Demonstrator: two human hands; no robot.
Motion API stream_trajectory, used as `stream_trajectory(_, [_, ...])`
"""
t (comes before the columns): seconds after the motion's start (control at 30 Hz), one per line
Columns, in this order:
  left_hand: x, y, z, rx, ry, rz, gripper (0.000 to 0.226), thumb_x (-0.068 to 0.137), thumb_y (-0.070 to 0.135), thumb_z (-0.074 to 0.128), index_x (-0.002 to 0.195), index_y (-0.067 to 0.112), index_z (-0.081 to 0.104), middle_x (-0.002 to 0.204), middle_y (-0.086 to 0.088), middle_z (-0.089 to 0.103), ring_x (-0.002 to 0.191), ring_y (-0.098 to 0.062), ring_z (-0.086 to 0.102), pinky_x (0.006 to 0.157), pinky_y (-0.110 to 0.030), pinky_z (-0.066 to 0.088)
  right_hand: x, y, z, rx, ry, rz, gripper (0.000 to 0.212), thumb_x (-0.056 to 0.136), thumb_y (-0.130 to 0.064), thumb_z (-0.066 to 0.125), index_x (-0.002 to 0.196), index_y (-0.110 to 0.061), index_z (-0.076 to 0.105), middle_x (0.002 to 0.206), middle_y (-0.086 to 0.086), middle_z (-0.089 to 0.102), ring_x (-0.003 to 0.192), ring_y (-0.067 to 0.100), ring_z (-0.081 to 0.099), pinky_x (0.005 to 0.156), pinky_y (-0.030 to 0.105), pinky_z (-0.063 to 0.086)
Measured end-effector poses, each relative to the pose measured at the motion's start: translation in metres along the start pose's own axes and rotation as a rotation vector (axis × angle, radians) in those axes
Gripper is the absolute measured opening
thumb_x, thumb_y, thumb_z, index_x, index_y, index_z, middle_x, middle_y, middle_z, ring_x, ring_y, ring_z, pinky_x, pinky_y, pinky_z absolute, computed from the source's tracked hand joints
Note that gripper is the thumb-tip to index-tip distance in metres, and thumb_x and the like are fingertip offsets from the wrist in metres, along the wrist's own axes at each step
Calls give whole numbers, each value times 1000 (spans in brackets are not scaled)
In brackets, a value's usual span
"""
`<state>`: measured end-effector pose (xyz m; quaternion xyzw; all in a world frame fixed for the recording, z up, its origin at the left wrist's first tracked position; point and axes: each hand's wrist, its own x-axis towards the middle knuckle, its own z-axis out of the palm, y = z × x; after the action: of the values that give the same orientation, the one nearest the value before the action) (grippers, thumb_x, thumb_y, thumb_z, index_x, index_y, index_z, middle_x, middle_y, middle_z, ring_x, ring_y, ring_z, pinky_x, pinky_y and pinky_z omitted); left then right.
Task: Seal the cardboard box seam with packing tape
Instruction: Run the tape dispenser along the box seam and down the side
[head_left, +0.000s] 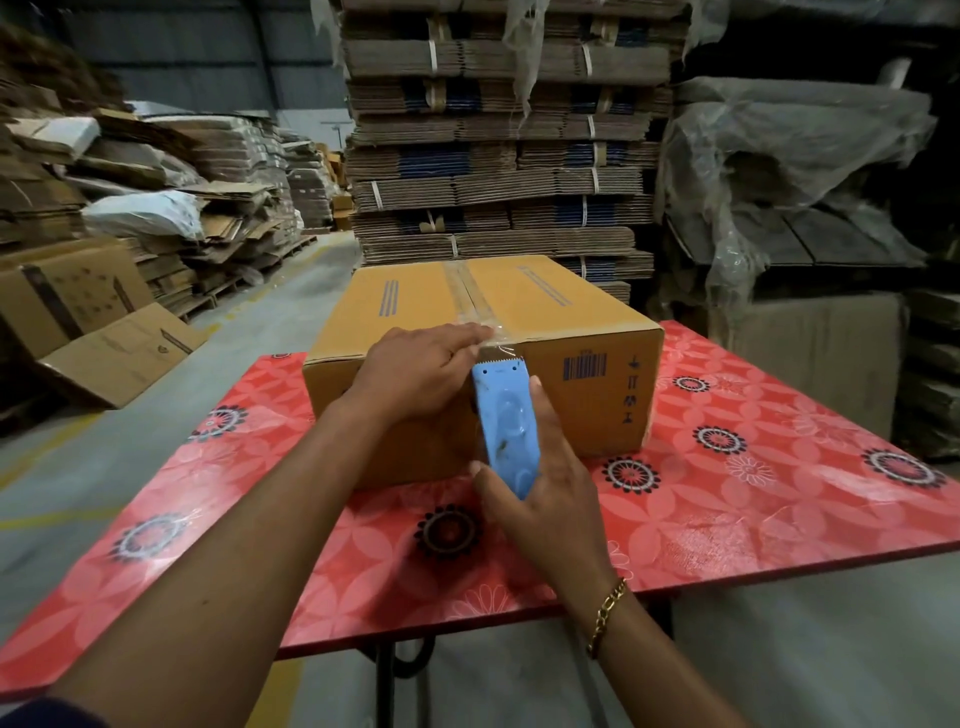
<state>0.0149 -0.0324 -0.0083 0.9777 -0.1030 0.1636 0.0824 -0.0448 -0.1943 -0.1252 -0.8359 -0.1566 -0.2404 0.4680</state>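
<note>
A big brown cardboard box (483, 358) sits in the middle of the frame on a red flowered counter (727, 493). Down the middle of its top runs the seam (470, 293), and a strip of clear packing tape (467, 296) already lies along it, from the far edge to the near edge. So the top looks done.

The tape bends over the near top edge, just above the middle of the frame. The left hand (415, 371) lies flat there, with its fingers pressing the tape down at that edge; it is not gripping anything. The right hand (540, 467), lower in the middle of the frame, is wrapped around a blue tape dispenser (506, 426) and holds it against the front side of the box. The toothed blade at the top of the dispenser sits just below the box edge, and the tape is still joined to it (it has not been cut yet, as far as I can tell).

What is left, I think: pull a short tail of tape down the front side, cut it on the teeth, and rub the end flat

Tall piles of flat cardboard (498, 130) stand behind the box at the top of the frame
</note>
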Motion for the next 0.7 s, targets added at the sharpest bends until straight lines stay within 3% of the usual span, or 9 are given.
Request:
stream_trajectory(0.1, [1,0,0,-13,9,-24,41,106,50,30,143,47,48,151,16,50,135,-23,50,105,-35,34,1,-5,-11,-62,-32,12,85,87,-54,65,158,-44,19,110,-3,58,92,15,58,74,31,49])
stream_trajectory(0.2, [3,1,-1,0,20,-33,41,104,53,33,141,48,50,148,14,54,131,-27,52,101,-36,38,2,-13,-23,-126,-64,19,85,84,-60,57,158,-45,18,97,-5,54,85,14,54,72,35,48])
stream_trajectory(0.37, [4,3,-1,-29,13,-48,40,105,50,34,140,46,52,142,6,61,127,-30,54,97,-38,40,-5,-22,-35,-204,-160,78,83,88,-59,56,158,-47,12,98,-6,53,85,14,54,75,38,51])
stream_trajectory(0.53, [4,0,0,-26,2,-41,40,105,51,33,142,47,49,150,13,52,131,-29,52,103,-41,39,-32,-21,-38,-224,-214,120,88,77,-65,40,156,-51,3,106,-10,53,91,13,50,78,36,50])
stream_trajectory(0.7, [2,2,2,-15,12,-51,40,105,51,33,142,48,48,151,16,49,133,-27,51,104,-39,38,-31,-23,-43,-228,-233,122,88,80,-65,42,157,-50,3,112,-8,54,99,16,52,85,40,50])
